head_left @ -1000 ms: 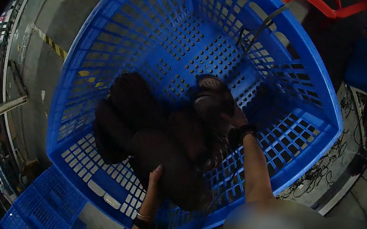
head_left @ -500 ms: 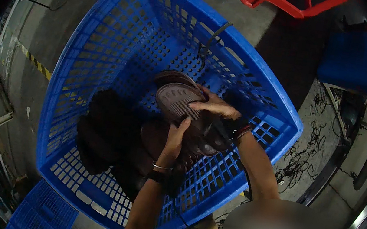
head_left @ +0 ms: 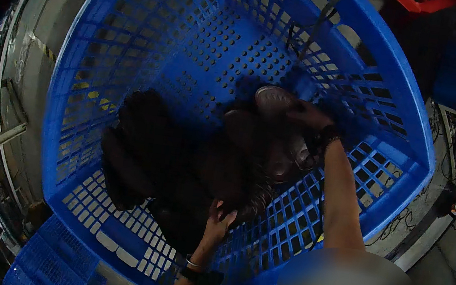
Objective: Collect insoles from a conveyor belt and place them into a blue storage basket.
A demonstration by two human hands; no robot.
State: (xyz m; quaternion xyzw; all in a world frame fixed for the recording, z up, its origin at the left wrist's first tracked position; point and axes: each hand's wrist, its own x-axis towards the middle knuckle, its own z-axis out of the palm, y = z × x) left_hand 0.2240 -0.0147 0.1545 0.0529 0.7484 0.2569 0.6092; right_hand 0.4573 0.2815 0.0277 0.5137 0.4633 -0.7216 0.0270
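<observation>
Inside a big blue plastic basket (head_left: 221, 68) lies a heap of dark brown shoe soles (head_left: 218, 167), partly lost in shadow. My right hand (head_left: 310, 118) is closed on the end of a brown shoe sole (head_left: 275, 99) with a ridged face, at the far right part of the heap. Other soles lean just below that hand. Lower down, my left hand (head_left: 216, 226) is at the near edge of the heap, thumb and a finger apart. Shadow hides its other fingers, and nothing shows in its grasp.
A cord is tied to the basket's far right rim. A smaller blue crate (head_left: 58, 253) stands outside at the lower left. Something red (head_left: 420, 1) shows at the top right, and a metal frame (head_left: 4, 140) runs along the left.
My left hand has come off the soles and moved down toward me. My right hand has set the soles farther right against the heap. The view has shifted closer over the basket.
</observation>
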